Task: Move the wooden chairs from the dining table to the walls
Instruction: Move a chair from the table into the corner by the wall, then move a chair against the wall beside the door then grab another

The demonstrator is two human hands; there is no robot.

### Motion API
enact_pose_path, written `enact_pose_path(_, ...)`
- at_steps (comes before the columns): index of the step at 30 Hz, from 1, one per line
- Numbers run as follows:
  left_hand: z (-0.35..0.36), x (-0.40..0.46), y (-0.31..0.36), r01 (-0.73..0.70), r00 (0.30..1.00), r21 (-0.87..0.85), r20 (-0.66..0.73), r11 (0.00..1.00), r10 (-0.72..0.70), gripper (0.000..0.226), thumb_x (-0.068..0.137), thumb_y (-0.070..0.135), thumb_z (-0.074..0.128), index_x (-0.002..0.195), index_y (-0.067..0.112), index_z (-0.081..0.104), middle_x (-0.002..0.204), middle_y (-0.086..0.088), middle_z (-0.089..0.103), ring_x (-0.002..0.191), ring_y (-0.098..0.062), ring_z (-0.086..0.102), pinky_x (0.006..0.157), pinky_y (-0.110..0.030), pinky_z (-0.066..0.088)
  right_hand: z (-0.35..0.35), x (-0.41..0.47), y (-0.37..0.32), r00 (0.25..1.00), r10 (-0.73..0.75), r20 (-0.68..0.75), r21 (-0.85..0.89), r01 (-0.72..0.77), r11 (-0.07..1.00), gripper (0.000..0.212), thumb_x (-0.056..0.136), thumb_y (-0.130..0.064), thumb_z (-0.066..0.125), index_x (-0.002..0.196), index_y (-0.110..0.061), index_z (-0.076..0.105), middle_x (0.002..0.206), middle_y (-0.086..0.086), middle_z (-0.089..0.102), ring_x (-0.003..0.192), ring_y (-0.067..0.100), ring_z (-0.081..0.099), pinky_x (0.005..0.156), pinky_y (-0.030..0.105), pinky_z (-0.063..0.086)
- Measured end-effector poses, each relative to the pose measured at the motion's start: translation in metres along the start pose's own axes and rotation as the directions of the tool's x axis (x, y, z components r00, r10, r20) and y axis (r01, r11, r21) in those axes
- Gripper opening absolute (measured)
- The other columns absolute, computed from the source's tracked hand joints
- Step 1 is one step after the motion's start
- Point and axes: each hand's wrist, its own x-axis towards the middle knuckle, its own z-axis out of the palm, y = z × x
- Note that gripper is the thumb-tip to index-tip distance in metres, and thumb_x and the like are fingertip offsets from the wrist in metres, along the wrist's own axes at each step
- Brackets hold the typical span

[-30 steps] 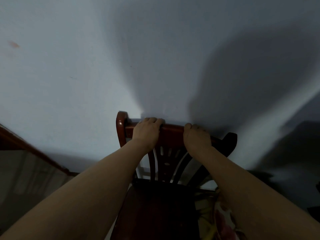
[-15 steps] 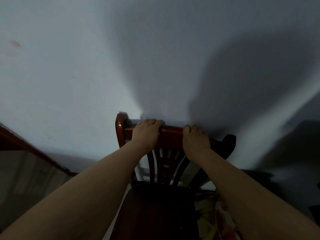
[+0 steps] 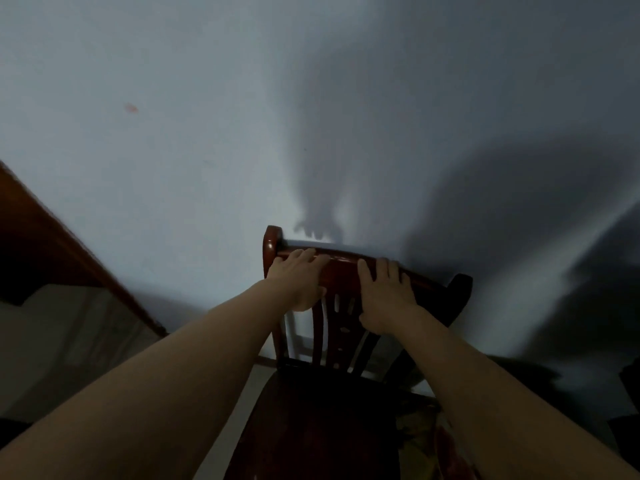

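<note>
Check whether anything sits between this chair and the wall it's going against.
Nothing visible stands between them. The chair has its back's top rail right up at the wall, with only a thin strip of wall showing above the rail. The left hand and right hand lie on the rail with straight fingers, on the person's side.

- One wooden chair (image 3: 349,403) in view, its top rail right up by the wall (image 3: 173,168).
- Two hands on that rail: left hand (image 3: 300,280), right hand (image 3: 386,294), fingers laid flat over the wood.
- Two bare forearms reaching in from below.
- One wall ahead, with one small reddish mark (image 3: 131,108) on it.
- One brown wooden rail (image 3: 62,244) slanting at far left.
</note>
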Motion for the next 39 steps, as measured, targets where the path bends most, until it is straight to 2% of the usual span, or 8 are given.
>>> enact_pose_path(6, -0.014, -0.048, -0.025, 0.104, 0.995, -0.014, -0.013, 0.995, -0.104, 0.068, 0.094, 0.039, 0.051, 0.151, 0.024, 0.016, 0.16, -0.004, 0.018, 0.147, -0.027, 0.017, 0.115, -0.052, 0.022, -0.017, -0.013, -0.042, 0.995, -0.095, 0.002, 0.022, 0.095, 0.995, 0.097, 0.086, -0.027, 0.063, 0.153, -0.016, -0.007, 0.159, 0.021, -0.007, 0.146, 0.04, -0.004, 0.119, 0.051, 0.008)
enact_pose_path(14, -0.019, -0.128, -0.087, 0.28, 0.959, -0.037, -0.041, 0.959, -0.282, 0.068, 0.095, 0.042, 0.048, 0.152, 0.023, 0.014, 0.161, -0.006, 0.015, 0.148, -0.027, 0.016, 0.115, -0.051, 0.021, -0.04, -0.025, -0.124, 0.963, -0.264, -0.048, -0.051, 0.261, 0.964, 0.097, 0.086, -0.028, 0.064, 0.153, -0.018, -0.005, 0.159, 0.02, -0.007, 0.147, 0.039, -0.003, 0.12, 0.05, 0.012)
enact_pose_path(20, -0.019, -0.198, -0.15, 0.412, 0.905, -0.086, -0.074, 0.907, -0.418, 0.07, 0.094, 0.044, 0.048, 0.152, 0.024, 0.013, 0.161, -0.005, 0.015, 0.148, -0.026, 0.017, 0.114, -0.052, 0.021, -0.045, -0.041, -0.209, 0.929, -0.367, -0.053, -0.128, 0.358, 0.925, 0.097, 0.087, -0.026, 0.062, 0.153, -0.018, -0.009, 0.159, 0.018, -0.012, 0.147, 0.037, -0.007, 0.118, 0.049, 0.014)
enact_pose_path(29, -0.004, -0.313, -0.246, 0.514, 0.843, -0.15, -0.097, 0.845, -0.53, 0.072, 0.094, 0.043, 0.051, 0.152, 0.022, 0.014, 0.161, -0.005, 0.016, 0.147, -0.025, 0.018, 0.116, -0.052, 0.021, -0.04, -0.087, -0.348, 0.871, -0.487, -0.069, -0.161, 0.472, 0.867, 0.095, 0.086, -0.022, 0.066, 0.152, -0.018, -0.001, 0.159, 0.017, -0.006, 0.147, 0.037, -0.003, 0.118, 0.047, 0.016)
enact_pose_path(34, 0.013, -0.387, -0.307, 0.559, 0.816, -0.161, -0.066, 0.814, -0.574, 0.076, 0.094, 0.045, 0.049, 0.153, 0.02, 0.008, 0.162, -0.007, 0.009, 0.148, -0.025, 0.015, 0.118, -0.048, 0.019, -0.032, -0.116, -0.431, 0.837, -0.545, -0.047, -0.185, 0.529, 0.829, 0.098, 0.085, -0.028, 0.069, 0.152, -0.018, -0.001, 0.159, 0.017, -0.004, 0.147, 0.037, -0.002, 0.119, 0.049, 0.017)
enact_pose_path(39, 0.026, -0.459, -0.363, 0.64, 0.75, -0.215, -0.034, 0.738, -0.661, 0.078, 0.093, 0.045, 0.051, 0.153, 0.019, 0.008, 0.162, -0.005, 0.009, 0.148, -0.026, 0.014, 0.118, -0.05, 0.017, -0.025, -0.141, -0.513, 0.766, -0.64, -0.063, -0.218, 0.615, 0.758, 0.097, 0.085, -0.032, 0.067, 0.153, -0.017, -0.002, 0.159, 0.015, 0.004, 0.146, 0.036, 0.007, 0.117, 0.046, 0.02)
